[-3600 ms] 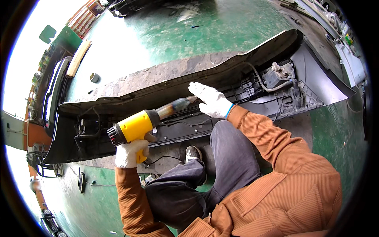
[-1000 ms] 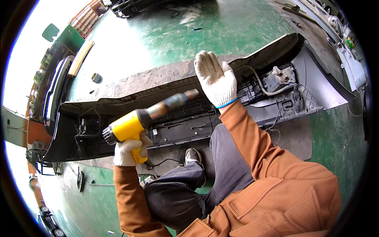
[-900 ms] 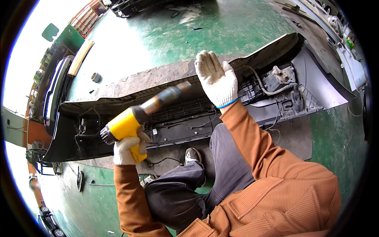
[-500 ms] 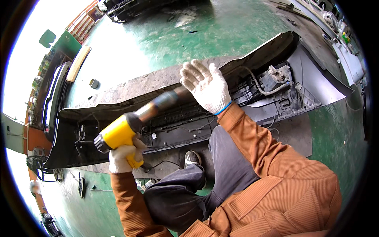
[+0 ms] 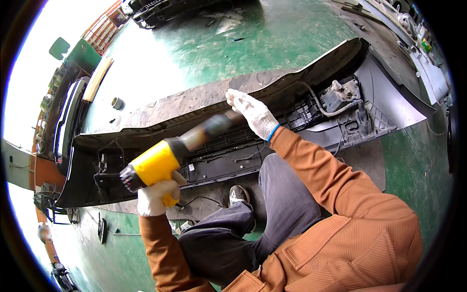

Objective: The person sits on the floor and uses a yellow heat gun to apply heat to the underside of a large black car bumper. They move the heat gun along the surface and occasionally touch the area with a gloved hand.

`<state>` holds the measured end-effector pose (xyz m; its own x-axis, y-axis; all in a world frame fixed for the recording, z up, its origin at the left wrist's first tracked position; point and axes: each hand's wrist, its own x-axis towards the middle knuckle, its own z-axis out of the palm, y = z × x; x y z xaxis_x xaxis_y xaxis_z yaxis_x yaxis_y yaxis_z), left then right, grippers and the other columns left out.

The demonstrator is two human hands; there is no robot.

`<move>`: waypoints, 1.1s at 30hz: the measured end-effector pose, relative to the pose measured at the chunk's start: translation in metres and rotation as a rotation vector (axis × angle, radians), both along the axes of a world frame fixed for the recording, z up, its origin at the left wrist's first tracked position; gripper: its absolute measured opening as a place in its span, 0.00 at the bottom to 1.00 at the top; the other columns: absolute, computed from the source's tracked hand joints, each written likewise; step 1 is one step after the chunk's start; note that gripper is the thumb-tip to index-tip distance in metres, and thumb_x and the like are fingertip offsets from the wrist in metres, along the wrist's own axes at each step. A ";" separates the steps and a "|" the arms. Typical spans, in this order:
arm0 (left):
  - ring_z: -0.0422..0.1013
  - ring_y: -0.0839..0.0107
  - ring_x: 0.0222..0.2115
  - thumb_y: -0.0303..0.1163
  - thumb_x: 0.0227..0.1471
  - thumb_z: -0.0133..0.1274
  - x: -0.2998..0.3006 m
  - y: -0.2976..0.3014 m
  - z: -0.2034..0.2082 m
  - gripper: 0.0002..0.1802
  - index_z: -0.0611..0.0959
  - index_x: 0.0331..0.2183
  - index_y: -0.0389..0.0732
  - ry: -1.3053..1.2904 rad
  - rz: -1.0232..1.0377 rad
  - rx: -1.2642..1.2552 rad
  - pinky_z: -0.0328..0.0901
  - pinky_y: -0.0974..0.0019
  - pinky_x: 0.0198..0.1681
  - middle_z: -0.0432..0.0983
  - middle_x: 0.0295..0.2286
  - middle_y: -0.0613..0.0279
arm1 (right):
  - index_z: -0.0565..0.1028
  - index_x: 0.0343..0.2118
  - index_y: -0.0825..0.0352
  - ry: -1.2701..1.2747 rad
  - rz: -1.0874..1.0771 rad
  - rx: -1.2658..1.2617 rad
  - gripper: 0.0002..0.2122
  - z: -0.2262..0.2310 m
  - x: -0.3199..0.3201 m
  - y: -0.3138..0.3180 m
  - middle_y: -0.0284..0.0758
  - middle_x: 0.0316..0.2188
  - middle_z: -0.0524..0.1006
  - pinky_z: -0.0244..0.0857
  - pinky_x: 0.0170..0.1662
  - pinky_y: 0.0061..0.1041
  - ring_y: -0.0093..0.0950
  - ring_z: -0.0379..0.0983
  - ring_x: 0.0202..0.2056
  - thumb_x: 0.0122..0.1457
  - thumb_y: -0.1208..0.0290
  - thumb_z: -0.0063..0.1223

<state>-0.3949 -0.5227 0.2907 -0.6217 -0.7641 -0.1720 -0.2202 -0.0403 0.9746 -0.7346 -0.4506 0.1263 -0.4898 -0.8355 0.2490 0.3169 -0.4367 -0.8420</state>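
Note:
My left hand, in a white knit glove, grips the handle of a yellow heat gun with a black vented rear end. Its metal nozzle, blurred, points up and to the right over a car bumper. My right hand, also gloved with a blue cuff edge, is raised just past the nozzle tip, fingers stretched out and holding nothing. The bumper lies inner side up across the floor in front of me. At its right end a grey bracket assembly with a hose shows.
A flat brown-grey sheet lies under the bumper on the green floor. A black cord runs by my shoe. Another dark car part and a small round container stand at the left. A dark vehicle part is at the far edge.
My right hand has turned from palm showing to edge-on and dropped slightly, its fingers closer together. The heat gun has shifted a little to the right, its nozzle nearer that hand.

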 end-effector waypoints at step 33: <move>0.70 0.70 0.19 0.25 0.44 0.53 -0.001 -0.005 -0.012 0.26 0.82 0.48 0.28 -0.116 -0.074 0.042 0.68 0.66 0.26 0.82 0.29 0.53 | 0.77 0.61 0.65 -0.813 0.350 -0.192 0.27 0.007 -0.003 0.016 0.42 0.59 0.80 0.68 0.64 0.49 0.41 0.75 0.61 0.76 0.46 0.43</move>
<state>-0.3958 -0.5274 0.2783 -0.6501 -0.7077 -0.2767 -0.3351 -0.0598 0.9403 -0.7379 -0.4343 0.1336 -0.3017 -0.9494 0.0877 0.9230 -0.3139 -0.2228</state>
